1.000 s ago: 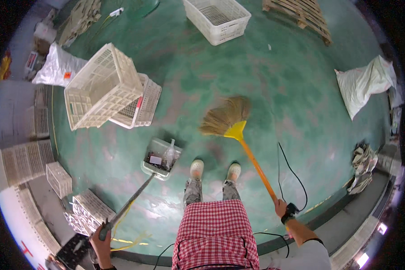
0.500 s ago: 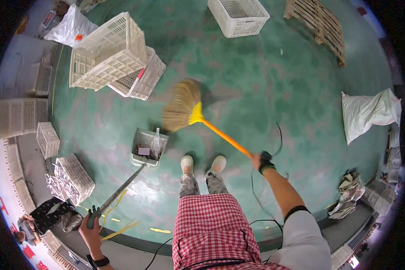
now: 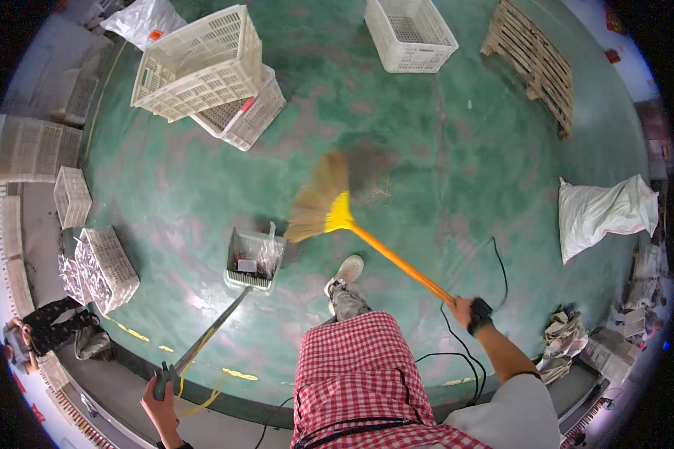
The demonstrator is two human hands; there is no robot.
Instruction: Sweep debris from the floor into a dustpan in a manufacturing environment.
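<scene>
My right hand [image 3: 463, 308] is closed around the orange handle of a broom [image 3: 338, 212] with a yellow collar. Its straw bristles fan out over the floor, blurred at the far side, their near tip close to the dustpan. At lower left, my left hand [image 3: 159, 408] grips the top of the long grey handle of a dustpan [image 3: 233, 282]. The pan lies on the green floor with dark bits, a small pale rectangular piece and a clear plastic scrap [image 3: 269, 251] in it. A patch of fine debris [image 3: 376, 193] lies right of the bristles.
Stacked white crates [image 3: 195, 78] stand at far left, another crate [image 3: 419, 56] at the back. A wooden pallet [image 3: 535, 67] and a white sack [image 3: 606, 217] are on the right. Black cable [image 3: 464, 355] loops near my right side. A co-worker [image 3: 41, 340] is at lower left.
One of my shoes has stepped forward; the other is now mostly hidden by the apron. The broom head has swung a little, and more debris shows beside it. My view has shifted.
</scene>
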